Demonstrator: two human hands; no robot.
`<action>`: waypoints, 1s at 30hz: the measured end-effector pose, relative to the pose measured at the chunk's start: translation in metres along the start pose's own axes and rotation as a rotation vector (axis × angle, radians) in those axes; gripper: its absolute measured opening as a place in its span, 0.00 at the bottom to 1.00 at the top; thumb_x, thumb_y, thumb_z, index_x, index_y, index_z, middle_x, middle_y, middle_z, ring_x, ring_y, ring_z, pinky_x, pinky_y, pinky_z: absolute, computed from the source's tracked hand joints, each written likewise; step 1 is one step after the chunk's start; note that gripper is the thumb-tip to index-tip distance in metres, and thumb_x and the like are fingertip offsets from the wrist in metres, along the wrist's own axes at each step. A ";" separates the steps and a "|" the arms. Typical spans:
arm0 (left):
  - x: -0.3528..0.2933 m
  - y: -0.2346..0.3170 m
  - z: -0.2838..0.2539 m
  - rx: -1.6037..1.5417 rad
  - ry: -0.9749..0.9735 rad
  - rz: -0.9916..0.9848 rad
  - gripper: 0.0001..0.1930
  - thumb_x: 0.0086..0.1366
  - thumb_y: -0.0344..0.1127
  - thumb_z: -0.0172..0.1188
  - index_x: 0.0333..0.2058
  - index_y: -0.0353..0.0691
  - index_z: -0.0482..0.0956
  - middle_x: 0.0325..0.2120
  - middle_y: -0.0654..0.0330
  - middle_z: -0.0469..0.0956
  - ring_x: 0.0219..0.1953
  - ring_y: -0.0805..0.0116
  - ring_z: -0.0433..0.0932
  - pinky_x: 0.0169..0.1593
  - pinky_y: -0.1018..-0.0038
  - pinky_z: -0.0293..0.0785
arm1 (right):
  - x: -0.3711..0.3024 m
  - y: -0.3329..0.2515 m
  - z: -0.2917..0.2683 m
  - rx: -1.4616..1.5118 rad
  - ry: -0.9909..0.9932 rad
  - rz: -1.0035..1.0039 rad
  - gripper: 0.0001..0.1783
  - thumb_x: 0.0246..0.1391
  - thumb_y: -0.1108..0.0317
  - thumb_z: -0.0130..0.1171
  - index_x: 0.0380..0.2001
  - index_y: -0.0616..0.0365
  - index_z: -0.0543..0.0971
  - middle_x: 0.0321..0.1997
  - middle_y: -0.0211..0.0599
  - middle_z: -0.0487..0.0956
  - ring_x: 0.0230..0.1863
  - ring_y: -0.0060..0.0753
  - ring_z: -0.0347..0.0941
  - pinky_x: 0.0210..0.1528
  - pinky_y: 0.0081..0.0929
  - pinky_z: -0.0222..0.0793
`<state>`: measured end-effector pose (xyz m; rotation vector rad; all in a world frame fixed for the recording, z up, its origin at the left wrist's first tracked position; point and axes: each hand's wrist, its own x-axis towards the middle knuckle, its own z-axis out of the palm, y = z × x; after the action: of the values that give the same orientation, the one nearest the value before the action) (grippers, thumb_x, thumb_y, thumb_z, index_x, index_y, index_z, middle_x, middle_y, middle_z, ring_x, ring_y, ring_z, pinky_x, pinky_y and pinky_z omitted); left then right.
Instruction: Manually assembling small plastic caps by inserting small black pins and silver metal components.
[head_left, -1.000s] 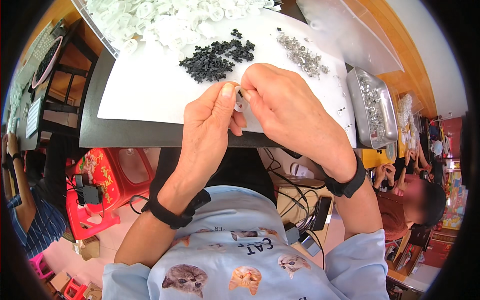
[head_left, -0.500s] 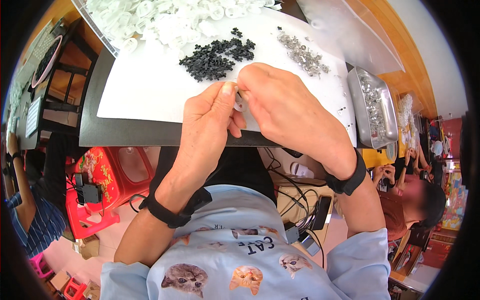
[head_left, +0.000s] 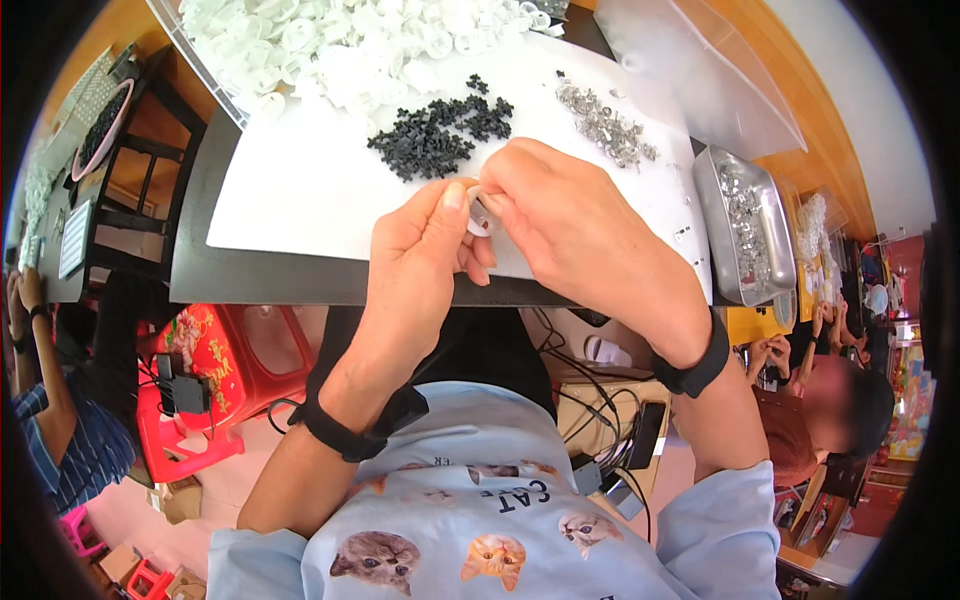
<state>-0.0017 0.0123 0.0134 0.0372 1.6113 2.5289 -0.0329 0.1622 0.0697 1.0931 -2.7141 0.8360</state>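
Observation:
A small round white plastic part (head_left: 482, 217) is pinched in my left hand (head_left: 420, 240), its thumb lying along the edge. My right hand (head_left: 565, 215) meets it from the right, fingers curled and fingertips pressed at the part's upper side; whether they hold some smaller piece is hidden. Just beyond my hands lies a pile of small black cross-shaped pieces (head_left: 425, 140). Small shiny metal pieces (head_left: 610, 130) are scattered farther right. A big heap of white translucent plastic parts (head_left: 350, 45) covers the far left of the white sheet (head_left: 290, 200).
A metal tray (head_left: 725, 230) of small clear or silvery pieces stands at the right table edge. Beyond it sits a co-worker in a brown top (head_left: 785, 430). At left are a red plastic stool (head_left: 215, 370) and another person in a striped shirt (head_left: 75, 460). Cables (head_left: 600, 400) hang below the table.
The view has shifted slightly. My hands stay together, and more of the white part shows between them, with my right fingertips now at its upper side.

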 end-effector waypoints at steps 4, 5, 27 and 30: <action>-0.001 -0.001 -0.007 -0.049 -0.036 0.009 0.17 0.73 0.39 0.43 0.45 0.30 0.74 0.26 0.60 0.75 0.26 0.77 0.71 0.31 0.81 0.68 | 0.000 0.004 -0.001 0.161 0.124 -0.003 0.07 0.50 0.73 0.55 0.30 0.66 0.72 0.27 0.43 0.75 0.26 0.44 0.73 0.28 0.33 0.69; -0.002 -0.001 -0.009 -0.055 -0.050 -0.001 0.18 0.73 0.39 0.43 0.47 0.28 0.72 0.30 0.59 0.75 0.28 0.76 0.71 0.33 0.80 0.70 | -0.002 0.002 -0.005 0.159 0.126 -0.005 0.07 0.50 0.73 0.55 0.30 0.66 0.72 0.27 0.43 0.75 0.26 0.44 0.73 0.28 0.33 0.69; -0.004 -0.007 -0.003 -0.001 0.000 0.120 0.16 0.73 0.38 0.43 0.45 0.31 0.74 0.26 0.64 0.75 0.28 0.79 0.71 0.34 0.81 0.70 | -0.006 -0.004 0.023 0.896 0.046 0.635 0.11 0.56 0.65 0.53 0.28 0.64 0.70 0.21 0.32 0.75 0.20 0.14 0.66 0.18 0.16 0.60; -0.003 -0.008 -0.003 0.007 0.017 0.123 0.16 0.73 0.38 0.43 0.45 0.31 0.74 0.26 0.63 0.75 0.28 0.79 0.71 0.34 0.82 0.70 | -0.004 -0.005 0.025 0.906 0.054 0.636 0.11 0.56 0.66 0.52 0.27 0.64 0.69 0.20 0.33 0.74 0.20 0.15 0.66 0.18 0.16 0.59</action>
<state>0.0017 0.0123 0.0052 0.1192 1.6729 2.6208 -0.0242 0.1489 0.0499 0.1780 -2.6435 2.2683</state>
